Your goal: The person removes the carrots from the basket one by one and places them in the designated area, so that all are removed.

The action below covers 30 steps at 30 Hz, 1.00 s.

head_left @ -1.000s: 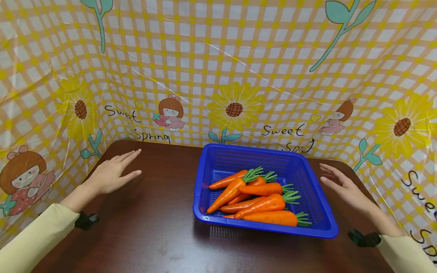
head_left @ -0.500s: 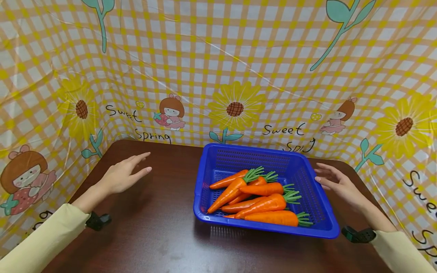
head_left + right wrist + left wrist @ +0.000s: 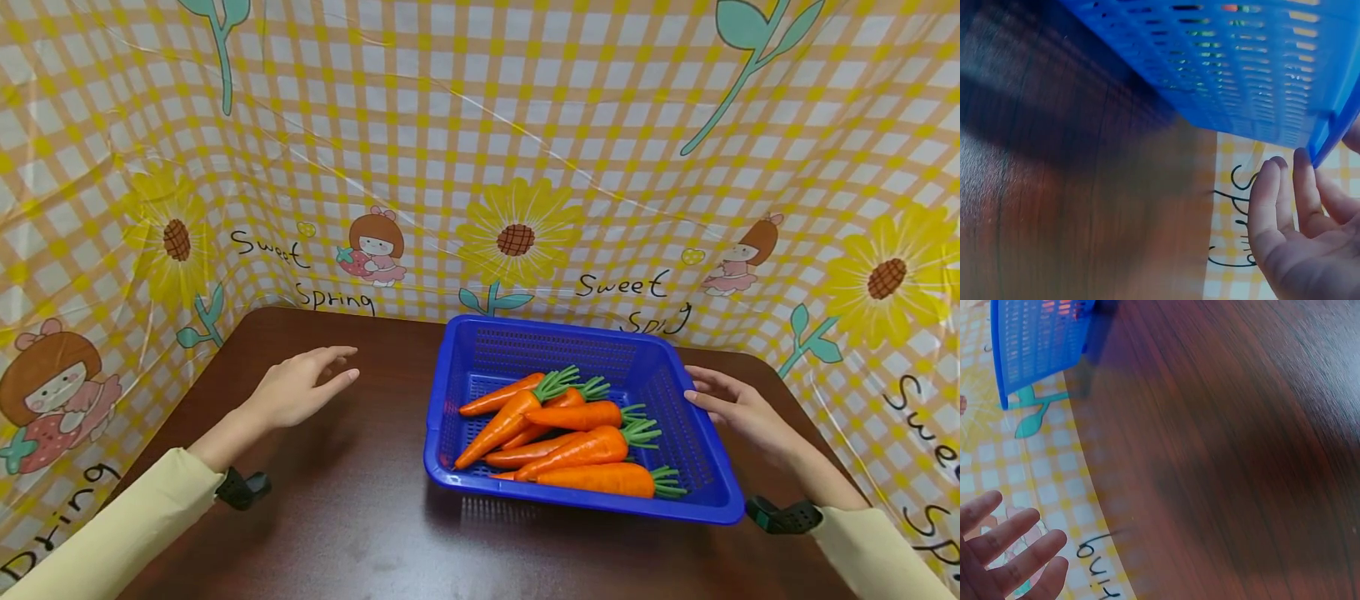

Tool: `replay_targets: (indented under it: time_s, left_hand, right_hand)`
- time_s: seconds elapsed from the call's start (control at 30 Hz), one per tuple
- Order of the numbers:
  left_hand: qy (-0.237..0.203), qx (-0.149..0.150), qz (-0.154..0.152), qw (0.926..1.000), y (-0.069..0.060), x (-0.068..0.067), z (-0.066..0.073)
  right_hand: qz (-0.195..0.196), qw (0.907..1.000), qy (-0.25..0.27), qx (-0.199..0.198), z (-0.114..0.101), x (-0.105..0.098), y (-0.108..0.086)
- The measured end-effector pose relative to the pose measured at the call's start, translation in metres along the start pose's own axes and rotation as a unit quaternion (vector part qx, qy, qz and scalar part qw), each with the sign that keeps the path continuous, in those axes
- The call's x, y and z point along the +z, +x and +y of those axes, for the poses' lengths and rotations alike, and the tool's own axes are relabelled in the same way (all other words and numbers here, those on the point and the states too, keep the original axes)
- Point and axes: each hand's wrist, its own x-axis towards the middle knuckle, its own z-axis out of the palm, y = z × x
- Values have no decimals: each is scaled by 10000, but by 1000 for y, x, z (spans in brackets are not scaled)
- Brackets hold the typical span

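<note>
From the head view, the blue basket (image 3: 551,343) stands toward the right side of the brown table (image 3: 360,525), its far rim close by the table's far edge. Carrots (image 3: 585,450) lie heaped inside, the tips mostly toward the basket's left and near sides and the green tops toward its right. The wrist views give only flecks of them through the slotted walls, orange on the left, orange and green on the right.

The left hand (image 3: 300,392) hovers over the left part of the table, well apart from the basket and bare of any load, fingers loosely extended and thumb held away. Its wrist view adds the spread fingers from the palm side and the basket's outer wall beyond them.

The right hand (image 3: 750,417) is at the basket's right rim. The head view shows the thumb on the rim and hides most fingertips; the right wrist view shows the fingers on the outside, slightly bent, one tip at the rim's underside. Whether thumb and fingers press together on it cannot be told.

Black wrist devices (image 3: 783,515) sit by the cuffs of pale sleeves (image 3: 877,550). Checked cloth (image 3: 405,133) with sunflowers and lettering rises behind the table's far edge.
</note>
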Motion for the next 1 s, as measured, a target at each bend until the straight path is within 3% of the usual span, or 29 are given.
replay_targets:
  time_s: [0.4, 1.0]
  left_hand:
    - [-20, 131, 65, 9999, 3, 3, 14]
    - [-118, 84, 55, 9999, 2, 3, 12]
  right_hand:
    - [158, 9990, -344, 247, -4, -2, 1]
    - [229, 9990, -322, 230, -4, -9, 7]
